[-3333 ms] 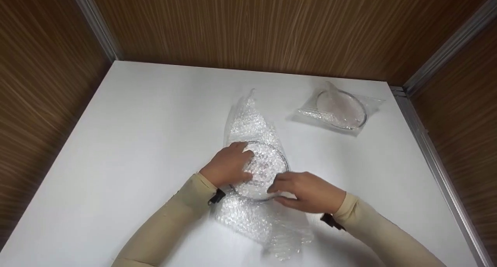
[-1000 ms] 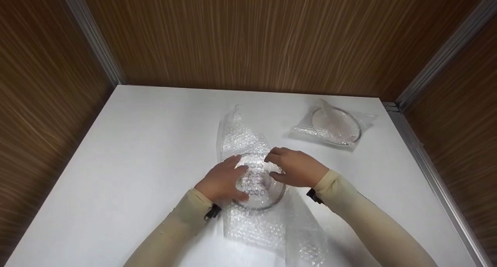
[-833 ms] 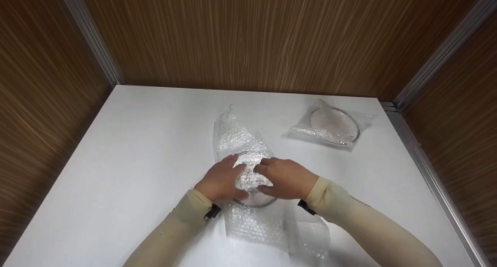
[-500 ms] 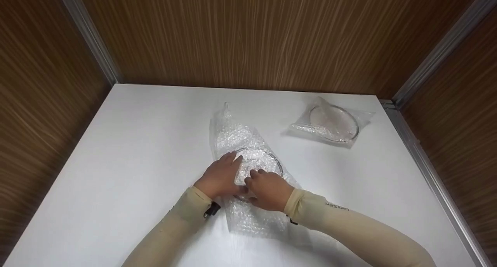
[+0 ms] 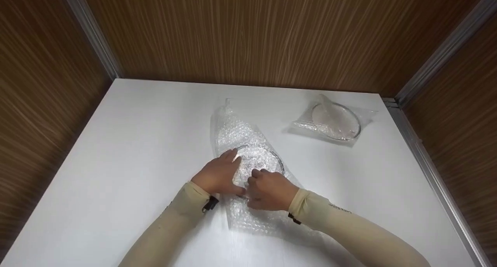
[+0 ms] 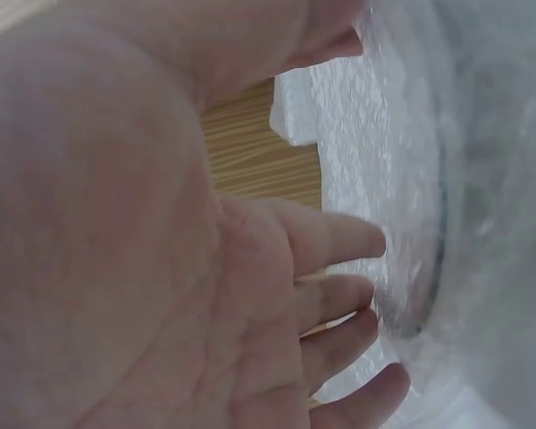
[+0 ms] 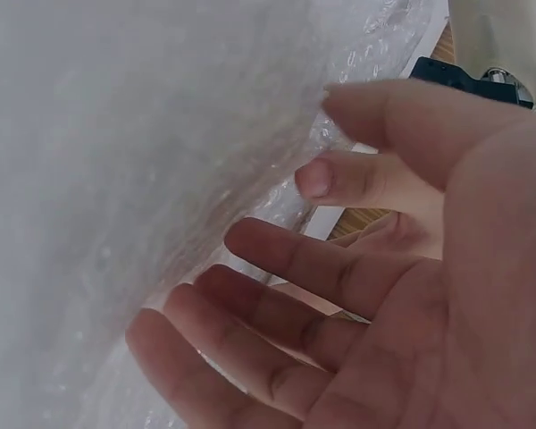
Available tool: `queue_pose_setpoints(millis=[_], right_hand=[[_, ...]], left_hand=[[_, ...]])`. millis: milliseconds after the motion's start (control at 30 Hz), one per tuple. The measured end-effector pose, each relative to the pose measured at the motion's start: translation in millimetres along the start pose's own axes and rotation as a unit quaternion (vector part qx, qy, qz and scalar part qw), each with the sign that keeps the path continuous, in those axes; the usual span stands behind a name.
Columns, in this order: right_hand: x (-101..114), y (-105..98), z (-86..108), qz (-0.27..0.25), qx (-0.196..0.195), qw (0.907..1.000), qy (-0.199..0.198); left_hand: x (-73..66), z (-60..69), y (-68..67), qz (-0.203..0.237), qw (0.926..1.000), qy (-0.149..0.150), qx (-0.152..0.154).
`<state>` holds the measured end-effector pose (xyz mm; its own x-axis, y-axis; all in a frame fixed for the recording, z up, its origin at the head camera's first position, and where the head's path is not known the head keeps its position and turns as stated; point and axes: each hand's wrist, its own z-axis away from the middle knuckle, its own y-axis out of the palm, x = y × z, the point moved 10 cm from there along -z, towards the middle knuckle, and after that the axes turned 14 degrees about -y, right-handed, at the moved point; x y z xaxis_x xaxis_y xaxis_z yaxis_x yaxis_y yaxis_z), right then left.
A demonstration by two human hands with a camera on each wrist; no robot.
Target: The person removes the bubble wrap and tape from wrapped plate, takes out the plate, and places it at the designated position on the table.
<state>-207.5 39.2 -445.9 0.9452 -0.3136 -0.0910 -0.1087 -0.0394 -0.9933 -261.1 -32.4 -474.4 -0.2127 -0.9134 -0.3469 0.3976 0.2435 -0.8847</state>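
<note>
On the white table, a round item with a thin dark rim lies wrapped in clear bubble wrap; what the item is cannot be made out. My left hand rests at its left side, thumb and fingers spread along the rim. In the left wrist view, the fingertips touch the wrap. My right hand lies over the near right part, its bent fingers on the wrap. In the right wrist view, those fingers press against the film, with a wide gap to the thumb.
A second round, rimmed item in bubble wrap lies at the far right of the table. Wood-grain panels with metal edge strips stand behind and at both sides.
My right hand has moved left and down across the round item, and the loose wrap at the lower right has been drawn in. My left hand has stayed at the rim's left side.
</note>
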Motion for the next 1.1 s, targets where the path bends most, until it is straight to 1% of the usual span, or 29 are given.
queue_pose_setpoints(millis=[100, 167, 200, 333, 367, 400, 467, 533, 567, 600, 667, 767, 833, 967, 1100], right_hand=[[-5.4, 5.5, 1.5, -0.023, 0.014, 0.9994, 0.024], [-6.3, 6.5, 1.8, -0.029, 0.021, 0.9991, 0.024], [-5.9, 6.4, 1.7, -0.027, 0.024, 0.9992, 0.017], [-2.6, 3.5, 0.1, 0.006, 0.039, 0.9988, -0.030], [-3.9, 3.2, 0.5, -0.004, 0.040, 0.9988, -0.029], [-6.1, 3.2, 1.2, -0.021, 0.041, 0.9987, -0.022], [-12.6, 3.8, 3.6, -0.075, 0.036, 0.9965, 0.010], [-19.3, 4.4, 7.4, -0.131, 0.020, 0.9897, 0.052], [-22.0, 4.3, 9.4, -0.150, 0.011, 0.9861, 0.070], [-22.9, 3.8, 10.7, -0.151, 0.004, 0.9853, 0.078], [-23.1, 1.4, 13.6, -0.136, -0.009, 0.9871, 0.084], [-23.2, -5.2, 19.1, -0.085, -0.029, 0.9919, 0.089], [-24.4, -12.4, 23.7, -0.053, -0.047, 0.9927, 0.098], [-30.0, -28.9, 33.9, -0.004, -0.081, 0.9890, 0.123], [-37.3, -44.4, 44.6, 0.016, -0.110, 0.9828, 0.147]], left_hand=[[0.2, 1.4, 0.7, -0.006, 0.9999, 0.006, 0.009], [-0.2, 1.5, 1.7, -0.015, 0.9998, 0.009, 0.011], [-0.5, 1.5, 1.9, -0.018, 0.9997, 0.010, 0.011], [-1.7, 1.0, 1.4, -0.021, 0.9997, 0.011, 0.009], [-1.6, 1.1, 1.2, -0.019, 0.9997, 0.009, 0.010], [-1.4, 1.2, 1.3, -0.016, 0.9998, 0.007, 0.013], [-1.0, 1.6, 1.6, -0.010, 0.9998, 0.004, 0.017], [-0.6, 2.3, 2.3, -0.007, 0.9997, 0.002, 0.023], [-0.5, 2.6, 2.5, -0.005, 0.9997, 0.002, 0.026], [-0.3, 2.7, 2.8, -0.003, 0.9996, 0.001, 0.028], [-0.2, 2.7, 3.1, -0.001, 0.9995, 0.000, 0.030], [0.6, 1.9, 4.3, -0.002, 0.9994, -0.003, 0.034], [1.1, 1.3, 4.8, -0.001, 0.9994, -0.004, 0.033], [2.2, -0.4, 5.3, -0.003, 0.9995, -0.006, 0.031], [1.9, -4.3, 4.9, 0.001, 0.9998, -0.009, 0.017]])
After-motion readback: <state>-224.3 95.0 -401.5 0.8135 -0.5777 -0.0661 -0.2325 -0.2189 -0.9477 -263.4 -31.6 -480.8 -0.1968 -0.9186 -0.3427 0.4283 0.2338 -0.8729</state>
